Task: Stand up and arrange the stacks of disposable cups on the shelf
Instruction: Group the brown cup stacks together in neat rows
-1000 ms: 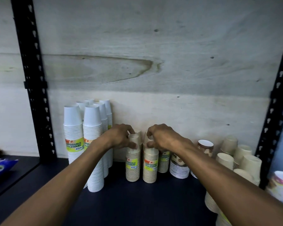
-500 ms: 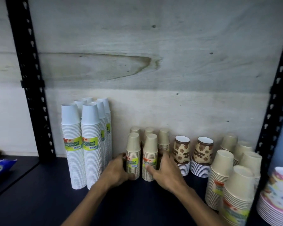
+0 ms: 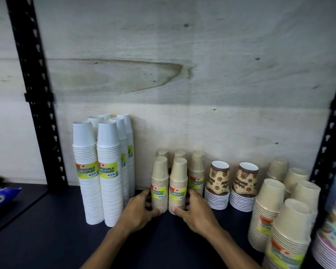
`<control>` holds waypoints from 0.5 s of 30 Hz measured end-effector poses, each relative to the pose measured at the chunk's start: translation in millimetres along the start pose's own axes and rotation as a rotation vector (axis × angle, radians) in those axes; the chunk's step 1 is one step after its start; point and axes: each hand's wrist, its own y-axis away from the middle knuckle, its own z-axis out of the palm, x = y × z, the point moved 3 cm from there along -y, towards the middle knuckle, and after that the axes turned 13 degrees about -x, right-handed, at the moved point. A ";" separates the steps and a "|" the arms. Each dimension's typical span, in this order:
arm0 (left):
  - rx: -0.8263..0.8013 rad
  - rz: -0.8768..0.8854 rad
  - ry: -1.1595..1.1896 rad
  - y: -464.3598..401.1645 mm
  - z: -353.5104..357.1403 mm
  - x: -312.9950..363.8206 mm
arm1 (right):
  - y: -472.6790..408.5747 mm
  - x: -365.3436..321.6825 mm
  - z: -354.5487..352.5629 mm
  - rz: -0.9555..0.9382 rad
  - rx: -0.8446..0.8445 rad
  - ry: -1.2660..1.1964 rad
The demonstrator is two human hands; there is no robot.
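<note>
Two short stacks of beige paper cups with yellow-green labels [image 3: 169, 186] stand upright on the dark shelf [image 3: 56, 230]; left hand [image 3: 139, 211] and right hand [image 3: 195, 209] cup their bases, fingers curled; light, crushable, tippy, so hold low, gently.
</note>
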 end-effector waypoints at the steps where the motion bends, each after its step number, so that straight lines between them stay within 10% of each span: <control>1: 0.006 0.001 0.000 0.2 0.0 0.4 | -0.2 0.0 0.3 0.002 0.005 0.005; 15: 0.016 -0.038 0.059 3.7 11.5 -4.6 | 7.1 -5.0 0.8 -0.002 0.010 0.042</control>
